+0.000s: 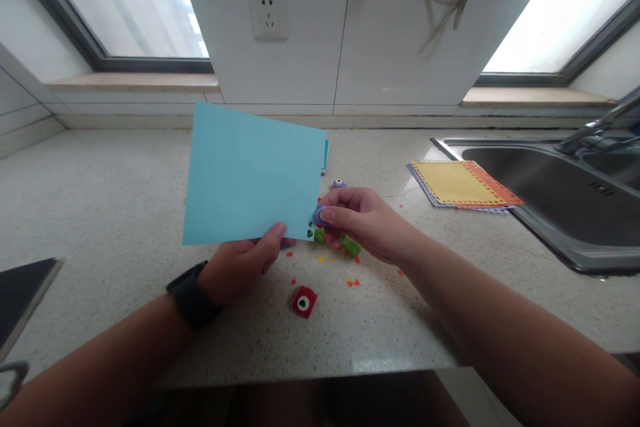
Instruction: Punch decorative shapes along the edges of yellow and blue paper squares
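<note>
A light blue sheet of paper [255, 177] is raised above the counter, its lower edge pinched in my left hand [257, 257], thumb on top. Small heart-shaped holes show at its lower right corner. My right hand [360, 217] grips a purple craft punch [323, 215] against the right edge, just above those holes. Beneath and beside my right hand lie green punches [351, 245], partly hidden. Another purple punch [339, 183] sits behind it. Nearer the front edge is a red punch [304, 302] with a heart on its white disc.
Orange and yellow paper bits [353, 282] are scattered on the counter [125, 193]. A stack of sheets with punched borders [455, 183] lies beside the sink [545, 187] on the right. A dark flat object [25, 297] is at the left edge.
</note>
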Available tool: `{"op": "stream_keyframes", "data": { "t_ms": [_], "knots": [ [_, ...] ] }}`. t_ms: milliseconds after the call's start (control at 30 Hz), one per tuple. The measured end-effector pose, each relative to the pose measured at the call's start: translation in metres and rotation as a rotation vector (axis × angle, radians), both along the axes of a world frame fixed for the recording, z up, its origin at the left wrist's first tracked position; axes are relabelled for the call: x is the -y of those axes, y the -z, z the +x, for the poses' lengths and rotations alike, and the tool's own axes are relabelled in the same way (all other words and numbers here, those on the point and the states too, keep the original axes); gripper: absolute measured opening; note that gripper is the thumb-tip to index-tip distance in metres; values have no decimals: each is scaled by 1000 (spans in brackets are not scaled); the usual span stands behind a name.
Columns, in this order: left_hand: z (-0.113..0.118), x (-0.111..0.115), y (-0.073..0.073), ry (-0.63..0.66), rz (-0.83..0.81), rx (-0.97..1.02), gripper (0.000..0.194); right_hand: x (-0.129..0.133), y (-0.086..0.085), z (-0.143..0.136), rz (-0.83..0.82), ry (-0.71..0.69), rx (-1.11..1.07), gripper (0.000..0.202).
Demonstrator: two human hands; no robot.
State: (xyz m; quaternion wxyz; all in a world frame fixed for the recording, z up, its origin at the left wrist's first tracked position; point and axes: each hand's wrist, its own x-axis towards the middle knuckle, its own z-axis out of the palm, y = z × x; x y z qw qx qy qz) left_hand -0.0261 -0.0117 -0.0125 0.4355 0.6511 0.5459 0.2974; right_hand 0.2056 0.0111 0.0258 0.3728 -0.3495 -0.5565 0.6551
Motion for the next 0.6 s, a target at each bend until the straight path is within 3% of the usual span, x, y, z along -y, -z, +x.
{"op": "stream_keyframes", "data": {
  "t_ms": [133, 333, 600],
  "knots": [
    [0, -1, -1, -19, -21, 2, 58, -1, -4, 7, 23, 68, -23, 27],
    [0, -1, -4, -2, -12, -38, 56, -12, -5, 21, 168, 281, 88, 28],
    [-6, -3, -4, 136, -44, -105, 60, -31, -2, 40, 409, 551, 608, 29]
  ]
}}
